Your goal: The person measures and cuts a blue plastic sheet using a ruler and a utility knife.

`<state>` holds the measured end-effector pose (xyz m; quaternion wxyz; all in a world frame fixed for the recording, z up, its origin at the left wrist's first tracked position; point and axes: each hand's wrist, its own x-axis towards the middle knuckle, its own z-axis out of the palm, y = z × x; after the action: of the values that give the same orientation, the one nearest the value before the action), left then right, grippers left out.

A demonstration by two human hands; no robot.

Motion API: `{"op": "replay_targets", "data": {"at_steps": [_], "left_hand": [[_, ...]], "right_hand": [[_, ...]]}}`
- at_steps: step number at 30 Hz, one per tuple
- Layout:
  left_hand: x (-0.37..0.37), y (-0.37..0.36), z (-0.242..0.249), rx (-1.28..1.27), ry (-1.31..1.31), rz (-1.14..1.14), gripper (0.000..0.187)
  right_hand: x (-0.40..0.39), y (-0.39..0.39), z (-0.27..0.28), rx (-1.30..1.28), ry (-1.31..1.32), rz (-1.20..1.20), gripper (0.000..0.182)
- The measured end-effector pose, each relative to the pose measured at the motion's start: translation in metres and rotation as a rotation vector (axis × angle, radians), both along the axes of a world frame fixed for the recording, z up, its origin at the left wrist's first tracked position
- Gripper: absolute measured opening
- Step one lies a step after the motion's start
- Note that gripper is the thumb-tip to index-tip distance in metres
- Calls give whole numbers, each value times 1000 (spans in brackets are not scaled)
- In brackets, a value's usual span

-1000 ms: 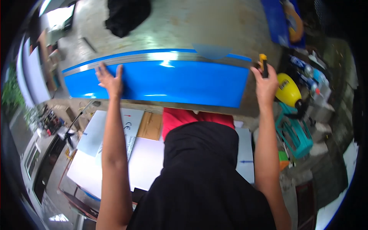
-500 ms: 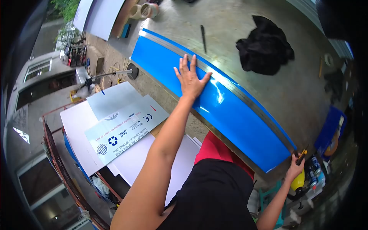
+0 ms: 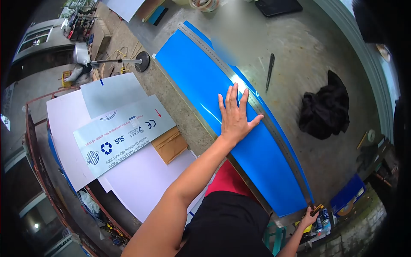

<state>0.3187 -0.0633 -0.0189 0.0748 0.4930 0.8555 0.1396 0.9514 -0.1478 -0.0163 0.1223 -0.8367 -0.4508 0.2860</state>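
Observation:
A long blue sheet point(image 3: 195, 88) lies on the workbench, with a steel ruler point(image 3: 279, 139) running lengthwise near its far edge. My left hand point(image 3: 236, 122) rests on the sheet, its fingers spread and the fingertips at the ruler. At the right end of the sheet, my right hand point(image 3: 307, 219) is closed around a yellow-and-black utility knife point(image 3: 317, 210), close to the ruler's end. Whether the blade touches the sheet is too small to tell.
A black pen point(image 3: 270, 72) and a crumpled black cloth point(image 3: 325, 107) lie beyond the sheet. Tape rolls point(image 3: 204, 4) and a black tablet-like object point(image 3: 278, 6) sit at the far side. Printed composite panels point(image 3: 124, 132) are stacked at left, near a fan-like stand point(image 3: 142, 62).
The head view has turned, shifting the whole scene. My left hand stays spread on the sheet and ruler; my right hand still holds the utility knife at the right end.

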Motion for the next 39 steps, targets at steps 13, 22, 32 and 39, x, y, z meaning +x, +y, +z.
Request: {"op": "replay_targets", "data": {"at_steps": [13,22,32,39], "left_hand": [[-152,25,-2,21,134,-27,82],[-152,24,-8,83,105,15,81],[-153,24,-7,114,65,56,89],[-153,24,-5,125,34,60,87]], "right_hand": [[28,2,-6,-99,82,-91,41],[-3,13,12,-159,21,-202,44],[-27,22,18,-183,-62,-250,43],[-36,24,20,-178,-68,-290,42]]}}
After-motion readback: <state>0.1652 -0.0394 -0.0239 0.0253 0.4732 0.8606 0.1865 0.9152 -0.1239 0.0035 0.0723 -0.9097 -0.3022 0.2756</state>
